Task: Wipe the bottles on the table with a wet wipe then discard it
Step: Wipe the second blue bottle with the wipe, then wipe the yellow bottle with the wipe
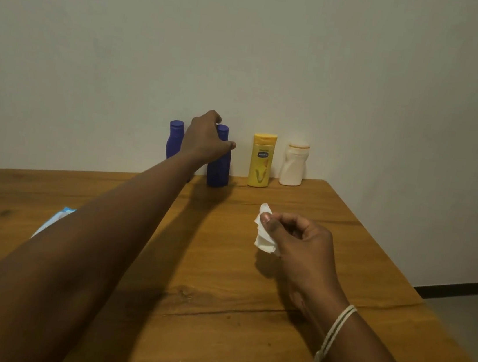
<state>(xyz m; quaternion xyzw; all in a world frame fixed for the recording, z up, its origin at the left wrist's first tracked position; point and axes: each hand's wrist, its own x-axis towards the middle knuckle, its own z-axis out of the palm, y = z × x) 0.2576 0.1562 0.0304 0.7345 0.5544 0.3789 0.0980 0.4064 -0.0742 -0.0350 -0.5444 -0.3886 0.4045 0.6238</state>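
Wrapped around the neck of the nearer blue bottle [219,163], left of the yellow lotion bottle [261,161], the left hand [205,140] grips smooth, likely slippery plastic, while the right hand [299,243] pinches the limp wet wipe [264,232].

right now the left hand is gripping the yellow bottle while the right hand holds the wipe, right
Not quite. In the head view the left hand grips the nearer blue bottle, not the yellow bottle, which stands untouched. The right hand does hold the wipe.

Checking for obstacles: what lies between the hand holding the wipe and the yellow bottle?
Head view: only bare wooden table between the right hand, pinching the white wipe, and the yellow lotion bottle.
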